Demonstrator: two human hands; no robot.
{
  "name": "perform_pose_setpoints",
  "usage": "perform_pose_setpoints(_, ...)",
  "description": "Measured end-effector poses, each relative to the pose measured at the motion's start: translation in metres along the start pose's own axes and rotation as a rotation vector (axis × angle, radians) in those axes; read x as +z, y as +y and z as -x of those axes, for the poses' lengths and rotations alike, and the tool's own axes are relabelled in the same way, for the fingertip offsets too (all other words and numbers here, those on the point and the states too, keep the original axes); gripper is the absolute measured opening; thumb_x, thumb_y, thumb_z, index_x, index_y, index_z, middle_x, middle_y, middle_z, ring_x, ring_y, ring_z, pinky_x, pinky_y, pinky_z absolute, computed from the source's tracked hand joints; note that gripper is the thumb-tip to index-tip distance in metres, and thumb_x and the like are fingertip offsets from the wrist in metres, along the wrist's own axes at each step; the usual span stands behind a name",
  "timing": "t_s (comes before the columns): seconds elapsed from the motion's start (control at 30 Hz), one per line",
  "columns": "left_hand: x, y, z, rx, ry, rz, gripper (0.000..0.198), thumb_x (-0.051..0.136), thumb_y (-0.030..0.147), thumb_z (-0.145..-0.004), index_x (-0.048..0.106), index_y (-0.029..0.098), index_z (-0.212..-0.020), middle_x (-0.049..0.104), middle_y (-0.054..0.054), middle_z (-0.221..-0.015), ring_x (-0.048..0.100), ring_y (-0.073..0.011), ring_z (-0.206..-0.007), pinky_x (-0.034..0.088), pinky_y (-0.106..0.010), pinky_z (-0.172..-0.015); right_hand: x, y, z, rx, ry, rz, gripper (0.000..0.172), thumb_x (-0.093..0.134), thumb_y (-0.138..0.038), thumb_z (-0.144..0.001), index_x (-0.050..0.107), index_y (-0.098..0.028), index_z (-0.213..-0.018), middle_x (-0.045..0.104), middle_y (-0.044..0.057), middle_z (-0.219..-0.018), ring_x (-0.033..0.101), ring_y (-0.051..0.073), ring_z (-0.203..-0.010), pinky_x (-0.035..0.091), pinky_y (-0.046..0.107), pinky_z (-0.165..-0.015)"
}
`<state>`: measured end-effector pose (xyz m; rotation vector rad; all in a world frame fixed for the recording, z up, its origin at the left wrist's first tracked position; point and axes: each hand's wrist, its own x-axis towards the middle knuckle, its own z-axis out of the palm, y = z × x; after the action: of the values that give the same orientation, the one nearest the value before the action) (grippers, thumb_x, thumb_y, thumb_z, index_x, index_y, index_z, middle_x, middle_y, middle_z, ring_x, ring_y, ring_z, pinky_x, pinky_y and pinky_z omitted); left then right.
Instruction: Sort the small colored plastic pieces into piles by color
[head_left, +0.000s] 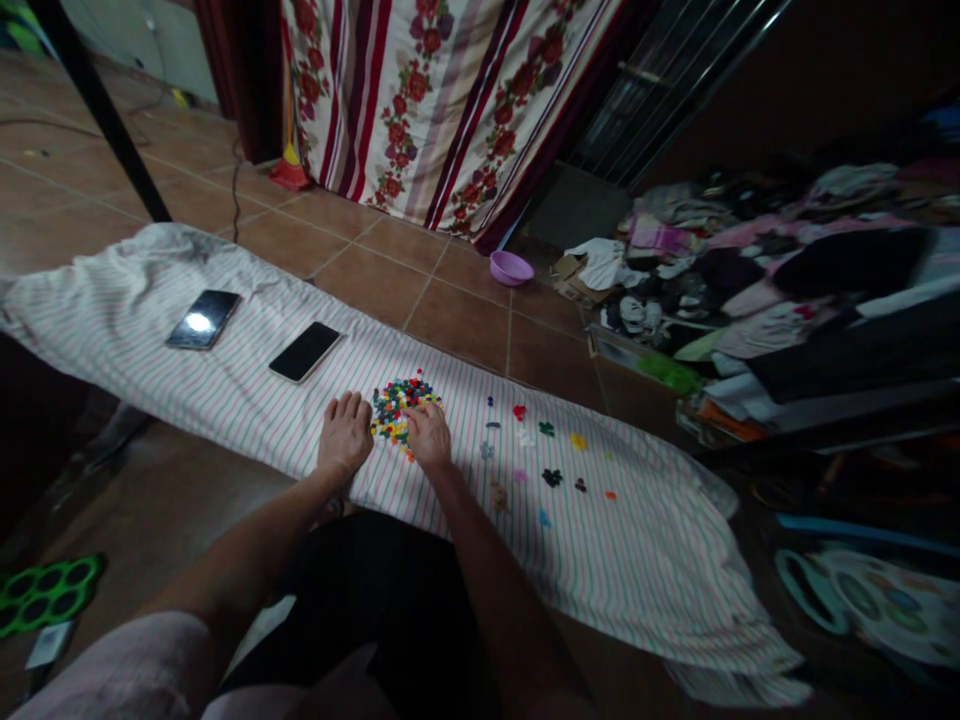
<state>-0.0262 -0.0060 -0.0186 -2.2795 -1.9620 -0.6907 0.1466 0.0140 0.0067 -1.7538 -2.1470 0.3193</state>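
1. Right hand point(429, 436), fingers curled together and pointing down over the near right part of the pile; whether a piece is pinched between the fingertips cannot be told.
2. Left hand point(345, 436), palm down, fingers extended and close together, resting on the cloth just beside the pile's left edge.
3. Pile of small pieces point(394, 400), many-coloured and loosely heaped between the hands, partly hidden by the right one; individual shapes are too small to resolve.
4. Single-colour clusters to the right of the pile, including red point(519, 412), green point(546, 429), yellow point(578, 441), black point(552, 478) and light blue point(544, 518), well apart from it.
5. Two phones point(305, 352), flat, dark and glossy, left of the pile; the farther left reflects a bright light.
6. Striped cloth point(637, 570), soft and wrinkled at its ends, beneath everything listed above.
7. Surroundings: tiled floor point(390, 250); purple bowl point(511, 268); floral curtain point(416, 100), cut off above; heaped clothes point(817, 260), dim at right; white label point(49, 645), lower left, its print illegible.
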Motion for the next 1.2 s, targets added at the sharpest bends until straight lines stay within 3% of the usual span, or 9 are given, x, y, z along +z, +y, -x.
perform_pose_setpoints(0.17,0.0,0.001,0.0,-0.006,-0.003,0.009,0.033,0.036,0.021,-0.092,0.061,0.015,-0.112,0.061,-0.017,-0.132,0.049,-0.0323,-0.131,0.033,-0.05,-0.11,0.003,-0.006,-0.004,-0.042,-0.047,0.002,0.032,0.05,-0.018,-0.095,0.074,-0.027,-0.114,0.063,0.008,-0.11,0.054,0.021,-0.109,0.044,0.031,-0.099)
perform_pose_setpoints(0.8,0.0,0.0,0.0,-0.003,0.001,0.032,0.032,0.036,0.022,-0.092,0.061,0.016,-0.111,0.061,-0.017,-0.132,0.048,-0.0322,-0.131,0.032,-0.051,-0.11,0.004,-0.015,-0.019,0.047,-0.077,0.077,0.024,0.053,-0.026,-0.096,0.074,-0.025,-0.108,0.065,0.008,-0.106,0.055,0.022,-0.107,0.043,0.031,-0.095)
perform_pose_setpoints(1.2,-0.005,0.003,-0.001,-0.014,-0.015,0.031,0.033,0.035,0.022,-0.092,0.062,0.014,-0.112,0.06,-0.018,-0.134,0.048,-0.0324,-0.132,0.032,-0.051,-0.111,-0.009,-0.033,-0.041,0.1,-0.191,0.199,0.021,0.056,-0.028,-0.094,0.075,-0.021,-0.098,0.07,0.01,-0.105,0.061,0.02,-0.1,0.044,0.03,-0.086)
